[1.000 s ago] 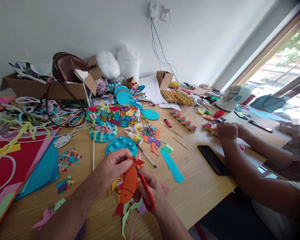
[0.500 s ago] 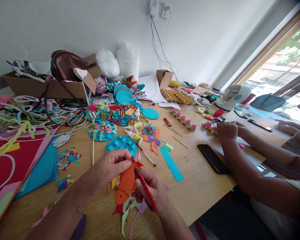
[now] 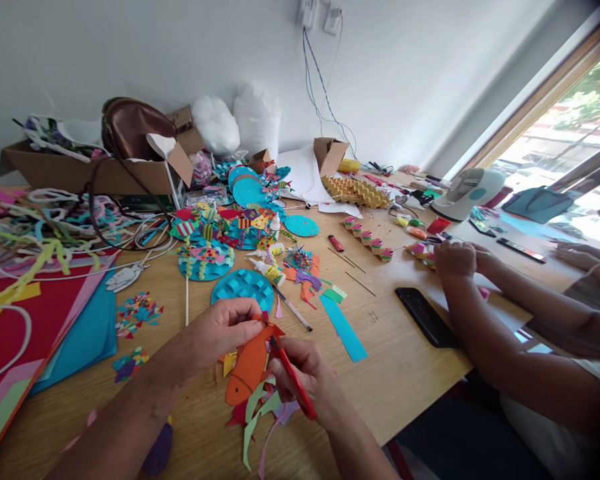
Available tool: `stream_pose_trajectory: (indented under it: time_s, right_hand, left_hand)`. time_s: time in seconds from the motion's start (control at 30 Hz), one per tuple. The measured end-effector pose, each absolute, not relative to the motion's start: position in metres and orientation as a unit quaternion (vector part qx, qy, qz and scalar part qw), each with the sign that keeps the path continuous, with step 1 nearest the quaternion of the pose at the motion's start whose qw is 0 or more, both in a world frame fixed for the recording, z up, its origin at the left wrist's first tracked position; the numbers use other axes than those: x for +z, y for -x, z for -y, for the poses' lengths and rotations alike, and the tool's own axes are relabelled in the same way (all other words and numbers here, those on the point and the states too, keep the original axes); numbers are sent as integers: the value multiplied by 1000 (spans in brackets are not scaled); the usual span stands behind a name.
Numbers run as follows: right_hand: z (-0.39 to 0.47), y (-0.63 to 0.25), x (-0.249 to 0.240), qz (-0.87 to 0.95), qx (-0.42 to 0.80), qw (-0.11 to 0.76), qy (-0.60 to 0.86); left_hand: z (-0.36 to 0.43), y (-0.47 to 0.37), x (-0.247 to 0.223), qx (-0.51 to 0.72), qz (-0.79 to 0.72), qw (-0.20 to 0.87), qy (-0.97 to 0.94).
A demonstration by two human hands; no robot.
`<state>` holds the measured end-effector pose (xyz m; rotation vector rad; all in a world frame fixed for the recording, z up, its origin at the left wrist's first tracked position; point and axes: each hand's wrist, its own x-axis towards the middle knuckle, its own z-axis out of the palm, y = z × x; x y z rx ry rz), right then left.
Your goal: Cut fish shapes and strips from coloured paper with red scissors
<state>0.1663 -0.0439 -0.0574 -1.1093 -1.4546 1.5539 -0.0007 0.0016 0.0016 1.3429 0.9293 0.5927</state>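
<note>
Left hand (image 3: pixel 233 330) is pinching the orange fish (image 3: pixel 245 375) near its tail, thumb and fingers closed. Right hand (image 3: pixel 303 373) is gripping red scissors (image 3: pixel 296 381) (loops partly hidden), blades meeting the fish's edge. Scraps (image 3: pixel 254 420) are lying on the counter (image 3: pixel 380 393) under the fish; pen (image 3: pixel 293 308) is lying beyond it, phone (image 3: pixel 424 317) is resting well right of it.
</note>
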Motion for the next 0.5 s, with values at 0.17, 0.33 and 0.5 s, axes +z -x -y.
stream_pose_trajectory:
  time_s: [0.17, 0.33, 0.5]
  right_hand:
    - [44, -168, -56, 577, 593, 353, 436]
    - [44, -169, -57, 584, 581, 349, 446]
    - [45, -167, -55, 580, 594, 348, 436]
  left_hand:
    - [-2, 1, 3, 256, -406, 643, -596]
    - [-2, 2, 2, 258, -410, 644, -592]
    - [-3, 1, 1, 264, -406, 647, -588]
